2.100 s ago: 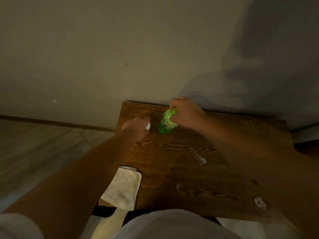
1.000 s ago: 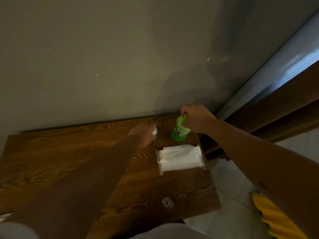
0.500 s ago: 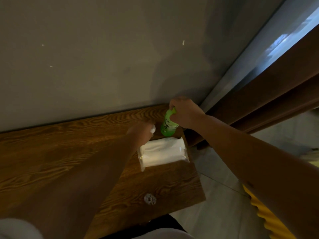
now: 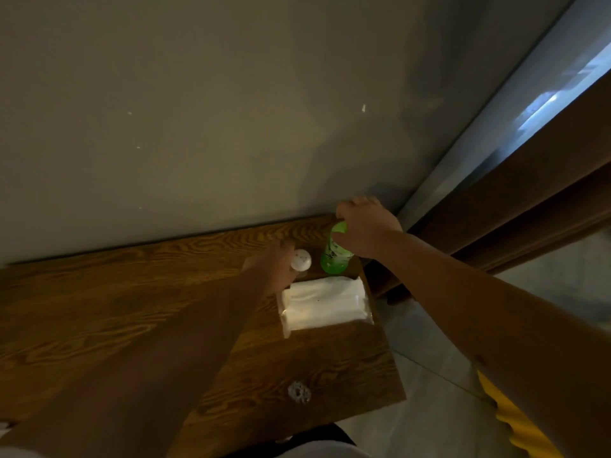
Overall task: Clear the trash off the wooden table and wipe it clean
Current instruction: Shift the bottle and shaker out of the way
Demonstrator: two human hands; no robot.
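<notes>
The right hand is gripping a green plastic bottle at the wooden tabletop's far right corner. The left hand is holding a small white round cap beside it

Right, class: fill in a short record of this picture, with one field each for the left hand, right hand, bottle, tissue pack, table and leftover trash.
left hand: left hand holds a small white round object, possibly a cap
right hand: right hand grips the top of the green bottle
bottle: upright on the table, near the wall and the table's right end
tissue pack: white tissue pack lies flat, just in front of the bottle
table: wooden table against a grey wall
leftover trash: small crumpled scrap near the front edge
</notes>
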